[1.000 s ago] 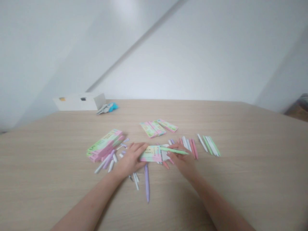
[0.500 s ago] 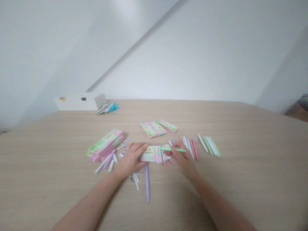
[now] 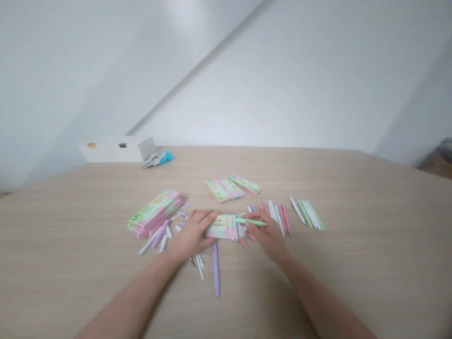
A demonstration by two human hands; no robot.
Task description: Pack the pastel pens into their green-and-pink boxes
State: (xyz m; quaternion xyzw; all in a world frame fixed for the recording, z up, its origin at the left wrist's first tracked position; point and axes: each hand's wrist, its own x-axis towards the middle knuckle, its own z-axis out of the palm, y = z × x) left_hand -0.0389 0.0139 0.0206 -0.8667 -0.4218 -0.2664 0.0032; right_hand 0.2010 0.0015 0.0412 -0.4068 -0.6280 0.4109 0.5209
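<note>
My left hand point(image 3: 193, 231) grips the left end of a pink and green pen box point(image 3: 222, 227), which lies sideways with its open flap end facing right. In my right hand point(image 3: 267, 234) a green pen point(image 3: 252, 221) is pinched between fingers and thumb, its left end at the mouth of the box. How far the pen reaches inside cannot be made out. A purple pen point(image 3: 216, 270) lies just below the box. Red pens point(image 3: 243, 243) show partly from under the box and my right hand.
Stacked pen boxes point(image 3: 155, 214) lie at left beside loose purple and white pens point(image 3: 160, 235). Several flat boxes point(image 3: 226, 189) lie beyond my hands. Red and white pens point(image 3: 284, 219) and green and white pens point(image 3: 310, 214) lie at right. A white case point(image 3: 113, 151) and crumpled gloves point(image 3: 158, 159) stand far left.
My right hand has moved the green pen slightly left, bringing it closer into the box's open end. The left hand stays on the box.
</note>
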